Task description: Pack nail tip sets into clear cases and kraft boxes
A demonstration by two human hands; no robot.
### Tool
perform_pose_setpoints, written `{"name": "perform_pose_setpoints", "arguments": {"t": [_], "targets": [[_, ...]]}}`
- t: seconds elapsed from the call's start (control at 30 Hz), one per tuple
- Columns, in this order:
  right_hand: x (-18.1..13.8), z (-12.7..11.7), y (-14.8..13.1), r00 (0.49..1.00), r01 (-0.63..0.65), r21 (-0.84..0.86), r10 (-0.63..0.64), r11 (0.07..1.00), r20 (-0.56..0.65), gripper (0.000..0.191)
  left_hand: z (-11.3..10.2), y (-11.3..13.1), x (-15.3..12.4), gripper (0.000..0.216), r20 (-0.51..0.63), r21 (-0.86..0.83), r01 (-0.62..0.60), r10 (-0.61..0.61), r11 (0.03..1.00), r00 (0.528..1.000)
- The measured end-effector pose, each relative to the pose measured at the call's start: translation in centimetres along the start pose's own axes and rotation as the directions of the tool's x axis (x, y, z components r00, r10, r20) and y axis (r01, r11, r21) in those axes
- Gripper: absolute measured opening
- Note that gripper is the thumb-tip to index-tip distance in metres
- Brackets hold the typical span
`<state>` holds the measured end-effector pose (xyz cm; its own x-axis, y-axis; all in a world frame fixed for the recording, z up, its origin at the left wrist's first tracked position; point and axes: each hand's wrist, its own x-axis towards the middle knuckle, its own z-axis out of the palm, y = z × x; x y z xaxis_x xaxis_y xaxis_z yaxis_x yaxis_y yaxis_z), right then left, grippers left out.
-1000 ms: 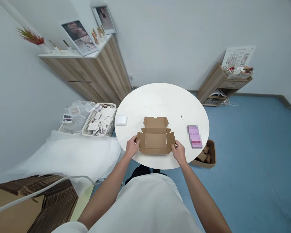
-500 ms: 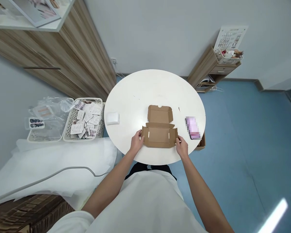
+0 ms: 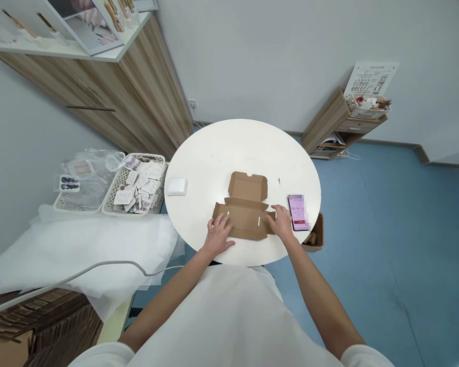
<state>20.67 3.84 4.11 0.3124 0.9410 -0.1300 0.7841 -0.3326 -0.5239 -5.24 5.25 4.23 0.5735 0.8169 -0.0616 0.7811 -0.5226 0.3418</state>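
Your brown box (image 3: 246,220) isn't folded shut yet: left hand (image 3: 217,237) spread at eight o'clock, right hand (image 3: 281,223) at three, its grip hard to tell.

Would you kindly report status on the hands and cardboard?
Left hand on left end of cardboard; right hand at right end. Cardboard lying open on table. Phone close beside right hand.

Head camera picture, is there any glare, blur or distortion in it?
In the head view, wide-angle distortion seems to tilt the tall cabinet, coarse pixel blocks cover part of the phone, and a small glare spot shows on the blue floor at bottom right; also in the head view, the brown cardboard shows clear fold lines, while the cards have print too small to read.
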Motion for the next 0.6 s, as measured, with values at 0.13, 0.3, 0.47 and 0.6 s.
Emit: {"name": "perform_pose_setpoints", "arguments": {"t": [0.13, 0.3, 0.47, 0.6], "targets": [[3.7, -0.4, -0.5, 0.966, -0.005, 0.078, -0.016, 0.997, 0.258, 0.031, 0.9, 0.8, 0.7, 0.029, 0.053, 0.055, 0.028, -0.031, 0.998, 0.998], [6.4, 1.0, -0.2, 0.906, -0.098, 0.252, -0.019, 0.963, 0.424, 0.039, 2.1, 1.0, 1.0, 0.019, 0.073, 0.042, 0.094, -0.097, 0.995, 0.993], [6.7, 2.3, 0.0, 0.914, -0.106, 0.300, -0.026, 0.948, 0.405, 0.045, 3.0, 1.2, 0.5, 0.024, 0.095, 0.052, 0.137, -0.141, 0.989, 0.985], [6.1, 3.0, -0.3, 0.930, -0.015, 0.258, -0.081, 0.966, 0.359, 0.042, 3.5, 1.2, -0.1, 0.031, 0.101, 0.091, 0.139, -0.148, 0.986, 0.984]]}}
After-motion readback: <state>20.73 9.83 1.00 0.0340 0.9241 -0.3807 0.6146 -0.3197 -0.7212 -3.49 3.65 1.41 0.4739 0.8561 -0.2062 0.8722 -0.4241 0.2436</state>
